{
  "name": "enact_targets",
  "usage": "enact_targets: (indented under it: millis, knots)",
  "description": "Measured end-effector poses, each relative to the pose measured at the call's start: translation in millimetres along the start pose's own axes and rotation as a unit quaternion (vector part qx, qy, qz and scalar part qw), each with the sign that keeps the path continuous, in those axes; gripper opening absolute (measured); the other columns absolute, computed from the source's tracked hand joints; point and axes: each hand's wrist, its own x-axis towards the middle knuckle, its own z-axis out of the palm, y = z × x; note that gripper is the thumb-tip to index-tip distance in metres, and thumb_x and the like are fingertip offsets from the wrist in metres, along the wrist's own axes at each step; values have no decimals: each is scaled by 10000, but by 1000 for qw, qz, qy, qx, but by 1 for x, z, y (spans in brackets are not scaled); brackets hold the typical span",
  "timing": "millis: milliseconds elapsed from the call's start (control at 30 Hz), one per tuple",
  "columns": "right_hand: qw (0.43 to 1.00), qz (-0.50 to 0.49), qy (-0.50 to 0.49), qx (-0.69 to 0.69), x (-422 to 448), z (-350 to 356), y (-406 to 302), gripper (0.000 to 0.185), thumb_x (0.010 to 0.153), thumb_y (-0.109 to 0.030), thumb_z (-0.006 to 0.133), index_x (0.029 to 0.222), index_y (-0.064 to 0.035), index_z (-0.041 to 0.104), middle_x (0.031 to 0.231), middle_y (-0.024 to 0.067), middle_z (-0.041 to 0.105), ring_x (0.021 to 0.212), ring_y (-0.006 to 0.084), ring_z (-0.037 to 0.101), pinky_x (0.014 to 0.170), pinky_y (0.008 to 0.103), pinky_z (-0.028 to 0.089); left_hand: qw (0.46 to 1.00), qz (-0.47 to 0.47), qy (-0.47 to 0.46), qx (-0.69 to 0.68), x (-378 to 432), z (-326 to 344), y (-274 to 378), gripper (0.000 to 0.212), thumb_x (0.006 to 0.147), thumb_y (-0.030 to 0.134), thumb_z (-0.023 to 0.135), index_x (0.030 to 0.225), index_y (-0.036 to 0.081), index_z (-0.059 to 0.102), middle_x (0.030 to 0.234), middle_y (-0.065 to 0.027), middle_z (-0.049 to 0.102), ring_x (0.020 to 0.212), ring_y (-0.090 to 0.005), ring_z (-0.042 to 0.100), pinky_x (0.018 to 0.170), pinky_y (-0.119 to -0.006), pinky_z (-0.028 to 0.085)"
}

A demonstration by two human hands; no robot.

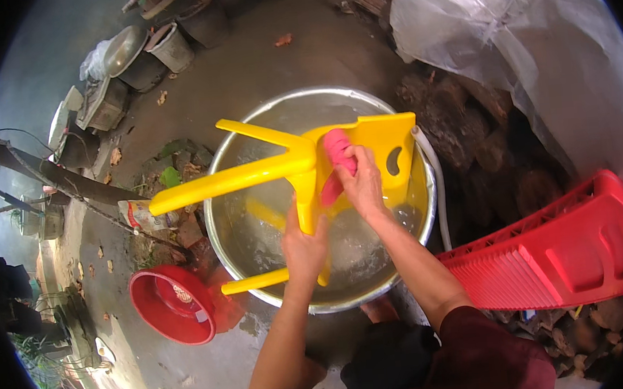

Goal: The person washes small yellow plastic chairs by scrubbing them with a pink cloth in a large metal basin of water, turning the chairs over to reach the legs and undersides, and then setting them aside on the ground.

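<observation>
A small yellow plastic chair (236, 177) lies tipped on its side in a wide metal basin (213, 240) of water. Its legs point left, beyond the rim, and its backrest with a curved cut-out is at the right. My left hand (304, 244) grips the chair's frame near the middle of the basin. In my right hand (362, 182) is a pink scrubber or cloth (338, 148), held against the chair's inner surface; my fingers hide part of it. Below the hands, the chair's lower parts are partly under water.
A grey hose (436, 184) hangs over the basin's right rim. To the right leans a red plastic washboard (547, 263); a red tub (145, 312) sits at the left. Clear plastic sheeting (462, 23) covers the upper right. Planters (171, 47) and a branch (92, 195) stand left.
</observation>
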Motion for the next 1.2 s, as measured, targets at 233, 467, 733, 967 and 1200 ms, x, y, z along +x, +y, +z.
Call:
enact_targets:
  millis: [233,467,733,967,1200]
  knots:
    - [893,-222,19,-390,-3,-2,106,470,717,-17,647,1160,-108,522,1146,139,482,1018,357,501,846,423,440,1000,-15,-7,24,-3,1,-4,600,783,162,662,1321,21,434,1181,-249,560,1064,-399,562,886,-424,462]
    - [951,-96,39,-290,-58,38,128,464,719,-46,665,1141,-91,478,1127,182,498,985,358,518,826,393,455,1000,7,16,16,-4,3,-8,600,778,174,669,1306,-1,443,1201,-243,551,1057,-409,563,879,-427,467]
    - [919,277,-42,276,-83,69,96,337,805,-54,524,1142,-45,527,1100,62,580,1018,190,563,842,311,469,997,44,64,16,-3,6,-7,511,780,199,671,1226,10,507,1078,-225,603,976,-382,601,821,-413,482]
    - [947,55,-64,310,-92,19,-30,403,836,-65,480,1238,-65,449,1206,83,498,1105,190,493,932,293,408,998,-38,19,-55,-3,4,2,602,777,233,688,1289,1,474,1178,-227,567,1042,-371,580,859,-403,474]
    - [932,45,-39,357,13,55,13,502,935,-225,463,1397,-117,301,1202,60,488,978,144,510,818,271,432,1000,-3,20,-21,-2,8,-4,627,772,244,706,1287,-20,465,1184,-232,563,1036,-371,584,855,-412,472]
